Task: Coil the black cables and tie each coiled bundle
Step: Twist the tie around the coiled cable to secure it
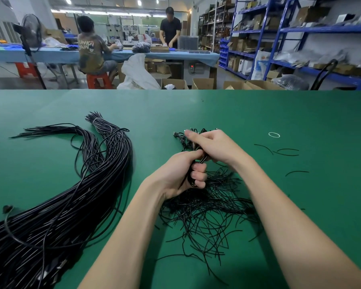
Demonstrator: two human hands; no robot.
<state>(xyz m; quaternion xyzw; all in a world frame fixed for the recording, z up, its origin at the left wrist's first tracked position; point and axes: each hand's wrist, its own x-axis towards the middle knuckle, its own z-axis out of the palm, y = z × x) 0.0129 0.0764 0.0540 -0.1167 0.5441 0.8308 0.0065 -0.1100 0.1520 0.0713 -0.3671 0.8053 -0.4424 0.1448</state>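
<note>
Cable (193, 174) sat upright in the left hand (181, 174), fingers curled round it, over the tie pile (208, 213), while the right hand (211, 146) pinched its upper end just above, nearer than the cable stock (71, 205) lying leftward.

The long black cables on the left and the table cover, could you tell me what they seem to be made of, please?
Long black cables: likely plastic or rubber jackets, smooth, slightly glossy, with light streaks.
Table cover: apparently a matte green mat, possibly rubber or cloth; no glare.
</note>
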